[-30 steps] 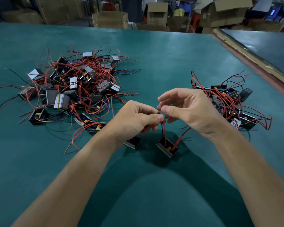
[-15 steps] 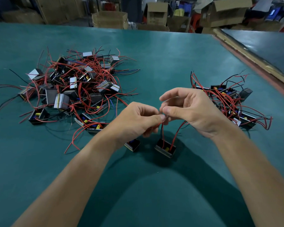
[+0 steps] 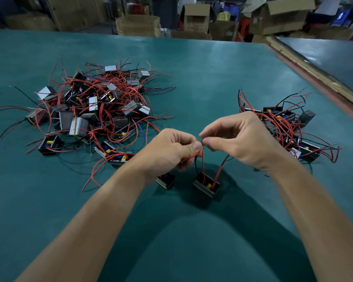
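Observation:
A small black transformer (image 3: 206,186) with red and black leads hangs just above the green table (image 3: 202,82), below my hands. My left hand (image 3: 171,150) pinches a red wire (image 3: 189,158) between thumb and forefinger. My right hand (image 3: 238,139) pinches wire ends at the same spot, fingertips meeting the left thumb. Another red lead (image 3: 220,171) runs from the transformer up under my right palm. A second transformer (image 3: 166,180) lies on the table, partly hidden under my left wrist.
A big tangled pile of transformers with red wires (image 3: 90,112) lies at the left. A smaller pile (image 3: 287,129) sits right of my right hand. The table's wooden edge (image 3: 314,72) runs along the right. Cardboard boxes (image 3: 281,15) stand beyond the far edge.
The transformer under my hands has shifted slightly and risen with the wires. Both hands stayed close together, fingertips still working the wire ends.

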`<state>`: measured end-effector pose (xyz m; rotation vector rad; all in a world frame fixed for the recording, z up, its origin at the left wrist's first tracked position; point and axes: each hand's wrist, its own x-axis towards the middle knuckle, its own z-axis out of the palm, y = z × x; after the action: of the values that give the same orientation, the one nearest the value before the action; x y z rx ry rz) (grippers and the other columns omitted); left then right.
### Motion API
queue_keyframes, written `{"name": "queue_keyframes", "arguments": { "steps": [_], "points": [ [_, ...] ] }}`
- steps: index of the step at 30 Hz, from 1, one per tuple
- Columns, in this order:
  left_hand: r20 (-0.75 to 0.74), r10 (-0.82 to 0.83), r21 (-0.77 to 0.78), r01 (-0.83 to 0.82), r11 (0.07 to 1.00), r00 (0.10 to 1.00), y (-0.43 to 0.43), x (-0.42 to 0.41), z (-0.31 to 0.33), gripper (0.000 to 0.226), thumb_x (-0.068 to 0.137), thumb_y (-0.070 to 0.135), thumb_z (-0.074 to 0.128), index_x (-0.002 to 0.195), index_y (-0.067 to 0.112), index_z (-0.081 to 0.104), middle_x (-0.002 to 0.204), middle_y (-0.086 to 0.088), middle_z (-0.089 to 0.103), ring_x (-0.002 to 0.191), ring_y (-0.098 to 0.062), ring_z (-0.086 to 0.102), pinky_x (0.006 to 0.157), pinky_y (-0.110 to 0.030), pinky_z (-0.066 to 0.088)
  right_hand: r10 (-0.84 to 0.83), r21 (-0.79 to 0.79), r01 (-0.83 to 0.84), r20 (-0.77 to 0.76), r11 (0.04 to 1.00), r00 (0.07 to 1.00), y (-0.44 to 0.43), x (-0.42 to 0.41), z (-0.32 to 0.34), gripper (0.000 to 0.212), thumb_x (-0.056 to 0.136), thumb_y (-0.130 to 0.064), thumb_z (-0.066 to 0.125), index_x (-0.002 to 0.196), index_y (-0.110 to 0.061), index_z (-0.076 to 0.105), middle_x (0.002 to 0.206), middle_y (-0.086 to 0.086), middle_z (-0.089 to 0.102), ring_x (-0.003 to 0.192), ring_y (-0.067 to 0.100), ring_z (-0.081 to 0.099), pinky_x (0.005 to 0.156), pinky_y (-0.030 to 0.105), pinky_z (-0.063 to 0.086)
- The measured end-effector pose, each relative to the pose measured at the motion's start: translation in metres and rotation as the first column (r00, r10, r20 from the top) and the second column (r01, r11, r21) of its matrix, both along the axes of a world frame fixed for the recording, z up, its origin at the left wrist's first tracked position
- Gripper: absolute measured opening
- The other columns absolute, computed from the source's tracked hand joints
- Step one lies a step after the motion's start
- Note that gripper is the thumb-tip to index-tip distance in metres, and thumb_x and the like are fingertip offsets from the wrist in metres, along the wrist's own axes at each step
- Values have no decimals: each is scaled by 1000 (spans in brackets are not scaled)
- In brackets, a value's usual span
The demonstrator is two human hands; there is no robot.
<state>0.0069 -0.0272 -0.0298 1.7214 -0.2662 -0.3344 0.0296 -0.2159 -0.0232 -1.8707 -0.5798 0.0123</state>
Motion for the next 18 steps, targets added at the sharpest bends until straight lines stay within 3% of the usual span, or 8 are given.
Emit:
{"name": "queue_keyframes", "arguments": {
  "steps": [2, 5, 9, 12, 15, 18],
  "points": [
    [-8, 7, -7, -7, 1000, 1000, 1, 1, -1, 30, 97, 8, 54, 68, 7, 63, 53, -4, 48, 45, -8, 45, 47, -17, 37, 5, -57, -5, 0, 998, 1000, -1, 1, -1, 16, 81, 2, 77, 81, -15, 77, 71, 2, 75, 64, 7, 64, 68, 27, 56],
    [51, 49, 61, -52, 997, 997, 0, 2, -3, 31, 97, 11, 57, 66, 12, 65, 49, 1, 50, 44, -8, 43, 48, -20, 36, -4, -129, 2, -15, 992, 1000, -2, 1, -1, 13, 84, -6, 77, 76, -16, 76, 65, -1, 72, 60, 8, 60, 62, 30, 52],
    [391, 33, 334, -175, 926, 920, -1, 1, -7, 25, 93, 20, 64, 69, 15, 69, 49, 6, 48, 44, -5, 34, 45, -21, 29, 0, -295, -26, -89, 955, 996, 1, -1, 0, 23, 91, -13, 69, 68, -14, 67, 54, -4, 61, 52, 9, 52, 54, 30, 47],
    [532, -24, 353, -196, 915, 846, -1, -1, -8, 22, 91, 18, 65, 70, 15, 68, 48, 5, 42, 45, -8, 32, 45, -19, 27, -58, -231, -10, -285, 973, 957, 5, -1, 2, 34, 93, -10, 63, 59, -13, 62, 52, 0, 54, 46, 11, 48, 47, 23, 43],
    [553, -46, 360, -189, 914, 832, 0, -1, -9, 21, 91, 19, 63, 70, 16, 66, 50, 3, 45, 47, -8, 35, 47, -24, 30, -86, -155, 28, -377, 988, 922, 7, 0, 3, 39, 95, -7, 56, 57, -12, 60, 54, 5, 54, 45, 14, 47, 46, 23, 43],
    [441, -8, 327, -153, 933, 898, 1, 1, -9, 24, 93, 21, 61, 70, 17, 66, 54, -8, 53, 49, -11, 39, 49, -31, 34, -32, -103, 2, -296, 995, 955, 6, -2, 1, 26, 95, -6, 61, 71, -12, 68, 59, 0, 64, 53, 14, 55, 55, 24, 50]
  ]
}}
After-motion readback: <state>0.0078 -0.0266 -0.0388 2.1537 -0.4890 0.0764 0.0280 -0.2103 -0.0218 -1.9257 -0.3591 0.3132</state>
